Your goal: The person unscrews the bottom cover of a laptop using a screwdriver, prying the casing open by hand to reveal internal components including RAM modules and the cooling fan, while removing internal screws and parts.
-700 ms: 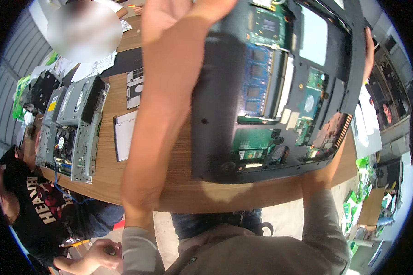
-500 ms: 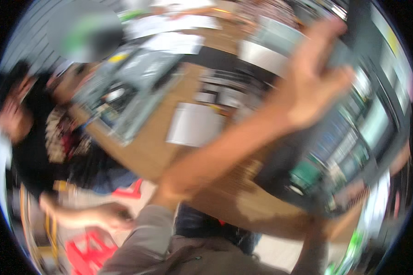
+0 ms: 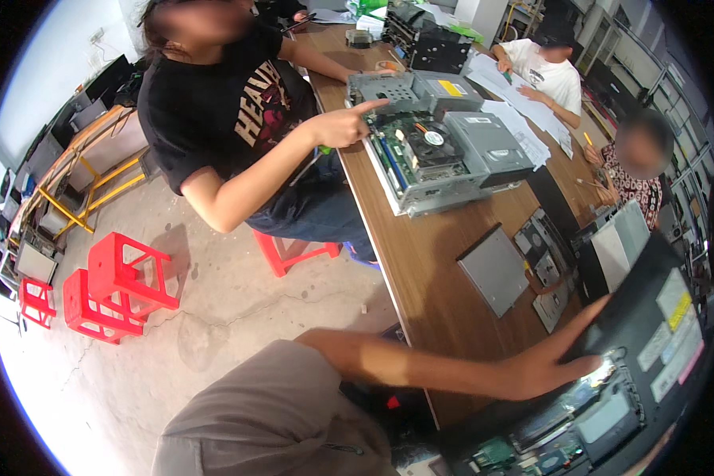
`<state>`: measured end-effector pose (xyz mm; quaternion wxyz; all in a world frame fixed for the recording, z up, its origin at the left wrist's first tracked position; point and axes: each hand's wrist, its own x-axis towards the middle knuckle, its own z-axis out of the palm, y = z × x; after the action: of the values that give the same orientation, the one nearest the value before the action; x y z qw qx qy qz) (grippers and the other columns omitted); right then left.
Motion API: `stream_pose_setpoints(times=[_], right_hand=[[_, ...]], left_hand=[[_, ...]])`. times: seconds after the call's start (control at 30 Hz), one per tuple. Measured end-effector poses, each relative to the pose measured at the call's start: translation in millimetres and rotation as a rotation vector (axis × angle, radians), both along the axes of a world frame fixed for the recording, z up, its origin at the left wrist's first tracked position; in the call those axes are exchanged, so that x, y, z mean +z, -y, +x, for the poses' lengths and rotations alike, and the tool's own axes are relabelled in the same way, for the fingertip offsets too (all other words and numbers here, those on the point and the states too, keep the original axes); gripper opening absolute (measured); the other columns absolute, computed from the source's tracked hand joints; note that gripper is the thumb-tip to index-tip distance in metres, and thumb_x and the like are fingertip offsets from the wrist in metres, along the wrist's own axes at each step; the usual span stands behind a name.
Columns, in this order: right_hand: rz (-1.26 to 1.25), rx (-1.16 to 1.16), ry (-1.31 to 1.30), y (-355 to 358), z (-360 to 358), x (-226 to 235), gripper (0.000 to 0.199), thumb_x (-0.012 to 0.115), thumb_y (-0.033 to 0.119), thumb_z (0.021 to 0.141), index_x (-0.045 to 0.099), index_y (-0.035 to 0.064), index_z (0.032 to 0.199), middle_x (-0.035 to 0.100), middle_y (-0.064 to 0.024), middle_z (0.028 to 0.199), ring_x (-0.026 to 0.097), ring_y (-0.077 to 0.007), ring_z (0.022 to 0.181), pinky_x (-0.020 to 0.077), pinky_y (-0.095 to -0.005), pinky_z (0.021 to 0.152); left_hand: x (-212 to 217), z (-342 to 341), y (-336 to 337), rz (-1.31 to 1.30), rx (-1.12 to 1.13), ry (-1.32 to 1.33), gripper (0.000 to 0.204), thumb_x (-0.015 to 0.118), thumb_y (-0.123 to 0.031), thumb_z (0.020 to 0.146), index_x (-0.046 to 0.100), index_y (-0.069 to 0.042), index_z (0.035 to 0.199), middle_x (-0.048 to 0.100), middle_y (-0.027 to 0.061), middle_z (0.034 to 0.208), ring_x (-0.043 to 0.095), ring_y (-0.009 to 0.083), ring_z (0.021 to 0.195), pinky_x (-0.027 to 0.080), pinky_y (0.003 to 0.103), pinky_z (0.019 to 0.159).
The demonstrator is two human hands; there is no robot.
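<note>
My left hand (image 3: 543, 366) reaches to the lower right. Its thumb lies on the inner side of an opened black computer casing (image 3: 639, 305), and its fingers pass behind the edge. The casing stands tilted, with labels, a silvery part and green circuit boards (image 3: 496, 454) showing inside. Its lower part is cut off by the picture's rim. I cannot make out my right hand in this view. Left of the casing, a flat grey panel (image 3: 496, 270) lies on the wooden table (image 3: 420, 278), beside a metal drive-like plate (image 3: 543, 246).
Across the table, a co-worker's hand (image 3: 341, 127) points at an opened desktop computer (image 3: 444, 147). Papers (image 3: 523, 111) and a black machine (image 3: 424, 44) lie farther back, near two more people. Red stools (image 3: 131, 274) stand on the floor at left.
The view has swung left and steadied, so the table and co-worker appear farther right and my left hand lower. My left hand stays at the black casing. My right forearm has left the view.
</note>
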<state>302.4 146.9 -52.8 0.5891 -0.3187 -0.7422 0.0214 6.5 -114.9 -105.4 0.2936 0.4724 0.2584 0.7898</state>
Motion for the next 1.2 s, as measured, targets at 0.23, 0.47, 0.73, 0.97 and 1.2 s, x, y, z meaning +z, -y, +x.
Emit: stream_pose_setpoints(times=[0.23, 0.47, 0.73, 0.97, 1.2], right_hand=[[-0.719, 0.428, 0.118, -11.4, -40.4, -56.3, 0.058, 0.061, 0.025, 0.101, 0.041, 0.0018, 0.151, 0.043, -0.0135, 0.155, 0.036, -0.0226, 0.144, 0.0217, -0.0400, 0.120], [-1.072, 0.580, 0.264, 42.4, -101.2, -97.3, 0.077, 0.069, 0.023, 0.094, 0.028, 0.0048, 0.156, 0.041, -0.0115, 0.156, 0.034, -0.0250, 0.145, 0.0178, -0.0419, 0.122], [-1.200, 0.731, 0.421, 51.3, -103.0, -81.1, 0.091, 0.085, 0.027, 0.081, 0.033, 0.0044, 0.152, 0.050, -0.0080, 0.142, 0.042, -0.0243, 0.139, 0.0266, -0.0400, 0.118], [-1.146, 0.629, 0.544, 78.0, -105.2, -92.4, 0.075, 0.078, 0.012, 0.087, 0.036, 0.0039, 0.148, 0.051, -0.0051, 0.130, 0.053, -0.0256, 0.129, 0.0380, -0.0365, 0.111], [-1.044, 0.588, 0.665, 95.0, -111.8, -98.0, 0.063, 0.072, 0.006, 0.092, 0.036, 0.0002, 0.144, 0.055, -0.0161, 0.135, 0.055, -0.0224, 0.124, 0.0436, -0.0336, 0.104]], left_hand=[[-70.9, 63.8, 95.3, -0.417, 0.400, 0.187, 0.081, 0.054, -0.030, 0.105, 0.001, -0.005, 0.162, 0.013, 0.0168, 0.167, 0.012, 0.0237, 0.154, 0.012, 0.035, 0.123], [-124.9, 96.3, 152.4, -0.578, 0.090, 0.441, 0.090, 0.062, -0.038, 0.100, 0.006, 0.002, 0.159, 0.009, 0.0314, 0.161, 0.017, 0.0208, 0.152, 0.017, 0.033, 0.123], [-120.0, 61.4, 195.9, -0.891, -0.521, -0.146, 0.059, 0.052, -0.050, 0.102, 0.065, 0.002, 0.127, 0.075, 0.0163, 0.084, 0.074, 0.0251, 0.077, 0.060, 0.037, 0.074], [-129.0, 72.7, 182.8, -0.716, -0.547, -0.167, 0.051, 0.053, -0.049, 0.102, 0.077, -0.005, 0.105, 0.076, 0.0153, 0.092, 0.074, 0.0220, 0.083, 0.059, 0.036, 0.074], [-135.0, 91.8, 179.0, -0.687, -0.498, -0.137, 0.048, 0.055, -0.047, 0.102, 0.077, -0.005, 0.104, 0.077, 0.0143, 0.094, 0.074, 0.0210, 0.084, 0.058, 0.035, 0.071]])
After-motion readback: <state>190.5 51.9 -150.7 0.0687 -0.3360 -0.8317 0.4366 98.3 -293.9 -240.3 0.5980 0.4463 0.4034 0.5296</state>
